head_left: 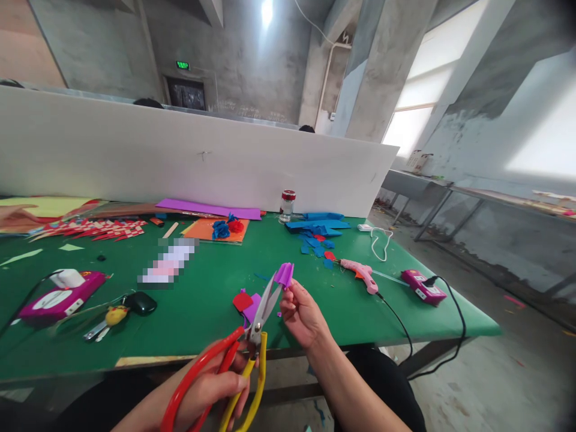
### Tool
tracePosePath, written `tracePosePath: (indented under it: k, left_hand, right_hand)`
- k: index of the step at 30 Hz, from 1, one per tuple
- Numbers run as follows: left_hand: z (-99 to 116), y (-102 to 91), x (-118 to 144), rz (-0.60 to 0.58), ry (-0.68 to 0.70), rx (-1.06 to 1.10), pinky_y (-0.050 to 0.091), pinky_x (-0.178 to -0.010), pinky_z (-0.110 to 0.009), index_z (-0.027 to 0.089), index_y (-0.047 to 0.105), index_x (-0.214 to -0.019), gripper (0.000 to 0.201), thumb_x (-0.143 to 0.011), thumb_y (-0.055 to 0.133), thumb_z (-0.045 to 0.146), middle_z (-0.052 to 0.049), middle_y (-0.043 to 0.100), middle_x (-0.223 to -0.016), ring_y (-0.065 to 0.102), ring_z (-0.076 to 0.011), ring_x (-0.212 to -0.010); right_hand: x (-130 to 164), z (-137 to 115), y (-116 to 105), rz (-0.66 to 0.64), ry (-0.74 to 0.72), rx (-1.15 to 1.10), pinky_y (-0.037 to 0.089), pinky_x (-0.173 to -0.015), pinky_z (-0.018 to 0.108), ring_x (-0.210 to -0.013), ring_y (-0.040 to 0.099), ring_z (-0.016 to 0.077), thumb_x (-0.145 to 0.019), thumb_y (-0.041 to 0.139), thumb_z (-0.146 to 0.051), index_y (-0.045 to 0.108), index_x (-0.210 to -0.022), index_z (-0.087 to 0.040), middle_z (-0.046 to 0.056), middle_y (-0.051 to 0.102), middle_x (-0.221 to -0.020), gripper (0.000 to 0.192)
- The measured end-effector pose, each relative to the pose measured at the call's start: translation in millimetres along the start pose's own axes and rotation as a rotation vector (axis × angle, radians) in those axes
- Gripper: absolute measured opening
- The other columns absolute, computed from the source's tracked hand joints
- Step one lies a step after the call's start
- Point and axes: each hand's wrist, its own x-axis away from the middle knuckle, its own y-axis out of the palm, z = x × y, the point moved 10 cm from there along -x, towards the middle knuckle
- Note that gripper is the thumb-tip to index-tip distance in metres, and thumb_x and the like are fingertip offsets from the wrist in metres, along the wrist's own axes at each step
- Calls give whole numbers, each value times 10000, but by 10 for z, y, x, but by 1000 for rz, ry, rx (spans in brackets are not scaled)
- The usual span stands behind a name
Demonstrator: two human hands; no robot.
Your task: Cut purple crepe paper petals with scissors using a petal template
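My left hand [211, 384] grips a pair of scissors [265, 306] with one red and one yellow handle. Its blades point up and away, slightly apart, with their tips beside a folded piece of purple paper [284, 275]. That paper is pinched between the fingertips of my right hand [302, 312], above the table's front part. Behind the blades, a red paper piece [242, 301] lies on purple scraps on the green table [198, 324]. Whether the blades touch the held paper I cannot tell.
A pink glue gun [360, 271] lies to the right, near a magenta power strip [423, 287]. Blue paper [319, 225], a glass jar [287, 207] and paper flowers [227, 227] are farther back. A white board [202, 153] stands behind. Keys [117, 315] lie left.
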Motion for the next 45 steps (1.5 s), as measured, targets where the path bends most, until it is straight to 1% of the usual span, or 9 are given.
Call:
tracePosePath:
  k: [4, 7, 12, 14, 16, 24, 33, 38, 45]
  left_hand:
    - [-42, -87, 89, -32, 3, -52, 394, -527, -244, 141, 592, -625, 293, -795, 547, 376, -50, 603, -619, 499, -109, -492]
    - [45, -229, 141, -3, 76, -74, 425, -545, -252, 154, 625, -821, 269, -841, 544, 410, -25, 606, -620, 525, -122, -503]
    - [544, -669, 66, 367, 318, -124, 475, -615, -283, 176, 580, -895, 256, -800, 651, 403, -22, 618, -771, 584, -160, -662]
    - [709, -822, -20, 552, 330, -198, 484, -680, -300, 177, 564, -890, 274, -761, 702, 375, -38, 644, -859, 612, -183, -767]
    - [783, -860, -179, 602, 300, -197, 499, -740, -331, 185, 545, -943, 356, -712, 747, 364, -47, 661, -927, 632, -213, -853]
    - [704, -729, -508, 533, 260, -41, 443, -613, -260, 179, 508, -880, 343, -658, 748, 282, 52, 551, -716, 532, -114, -631]
    - [519, -769, -603, 477, 247, 20, 446, -625, -257, 187, 514, -921, 299, -728, 716, 293, 20, 588, -788, 559, -125, -672]
    - [566, -852, -500, 627, 260, -206, 458, -616, -251, 179, 501, -877, 300, -700, 717, 287, 26, 571, -767, 535, -124, -669]
    - [611, -677, -553, 422, 339, -68, 473, -557, -249, 175, 491, -863, 294, -792, 661, 404, 11, 567, -715, 554, -122, -592]
  right_hand:
    - [-27, -162, -40, 27, -75, 117, 335, -354, 80, -410, 432, 15, -654, 840, -224, 625, -733, -150, -80, 531, -518, 241]
    - [-21, -244, -54, 48, -104, 212, 334, -353, 96, -396, 422, 23, -608, 867, -286, 624, -739, -153, -82, 534, -489, 306]
    - [77, -217, 62, 10, -155, 445, 329, -369, 129, -372, 449, 40, -594, 864, -370, 660, -758, -135, -47, 580, -450, 352]
    - [123, -181, 120, -9, -179, 553, 311, -367, 141, -360, 450, 47, -623, 840, -409, 667, -739, -130, -35, 582, -432, 348]
    - [158, -161, 156, -18, -203, 622, 306, -373, 148, -365, 460, 52, -639, 823, -429, 673, -725, -128, -32, 583, -433, 347]
    - [162, -112, 118, -32, -174, 723, 278, -389, 162, -374, 431, 52, -688, 786, -453, 679, -748, -130, -37, 575, -433, 346]
    - [96, 42, 31, -47, -17, 492, 459, -594, 211, -601, 603, 112, -730, 711, -573, 710, -794, -123, 45, 689, -677, 455]
    - [93, 56, 103, -69, -69, 622, 413, -550, 173, -560, 538, 73, -656, 832, -395, 720, -783, -125, 11, 678, -667, 319]
    - [21, 223, -52, -66, 104, 259, 309, -413, 116, -411, 374, 8, -546, 921, -315, 665, -694, -143, -76, 541, -505, 343]
